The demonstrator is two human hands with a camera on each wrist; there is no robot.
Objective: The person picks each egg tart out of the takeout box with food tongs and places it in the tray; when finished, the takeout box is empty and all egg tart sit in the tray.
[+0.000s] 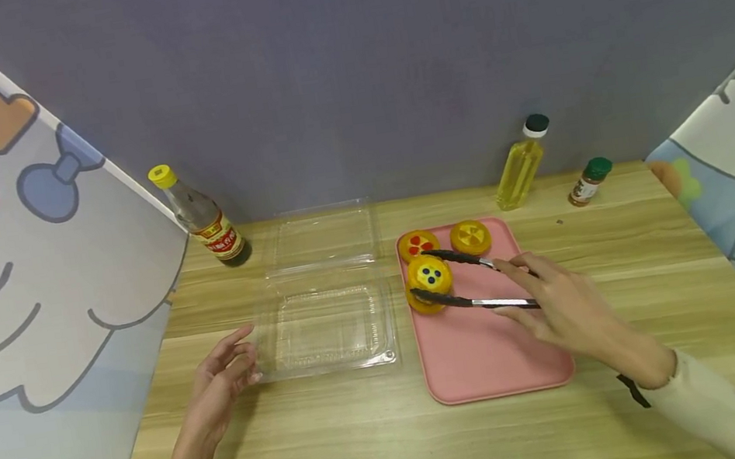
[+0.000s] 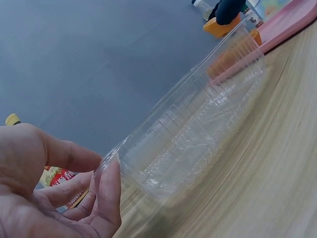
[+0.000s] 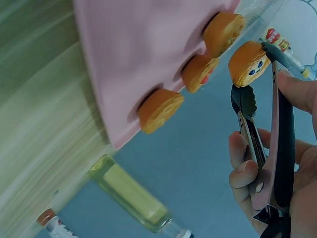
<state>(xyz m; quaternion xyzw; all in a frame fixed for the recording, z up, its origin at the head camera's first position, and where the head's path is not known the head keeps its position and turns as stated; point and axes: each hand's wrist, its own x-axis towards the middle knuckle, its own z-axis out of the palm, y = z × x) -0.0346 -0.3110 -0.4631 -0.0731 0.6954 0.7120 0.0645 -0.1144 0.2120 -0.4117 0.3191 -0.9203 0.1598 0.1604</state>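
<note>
My right hand (image 1: 564, 304) grips black-and-silver tongs (image 3: 278, 148). Between the tong tips is a round yellow tart with blue dots (image 1: 429, 274), raised above the pink tray (image 1: 491, 353); the right wrist view shows it off the surface. Partly beneath it in the head view lies another tart (image 1: 424, 306). A tart with red pieces (image 1: 418, 241) and a plain yellow tart (image 1: 470, 237) sit at the tray's far end. With thumb and fingers, my left hand (image 1: 222, 375) pinches the left rim of a clear plastic box (image 2: 193, 134), whose lid (image 1: 322, 237) lies folded back.
Behind the box at left stands a sauce bottle with a yellow cap (image 1: 216, 231). An oil bottle (image 1: 520, 170) and a small green-capped jar (image 1: 588, 184) stand beyond the tray at right. A grey wall (image 1: 347, 83) closes the far side of the wooden table (image 1: 342, 452).
</note>
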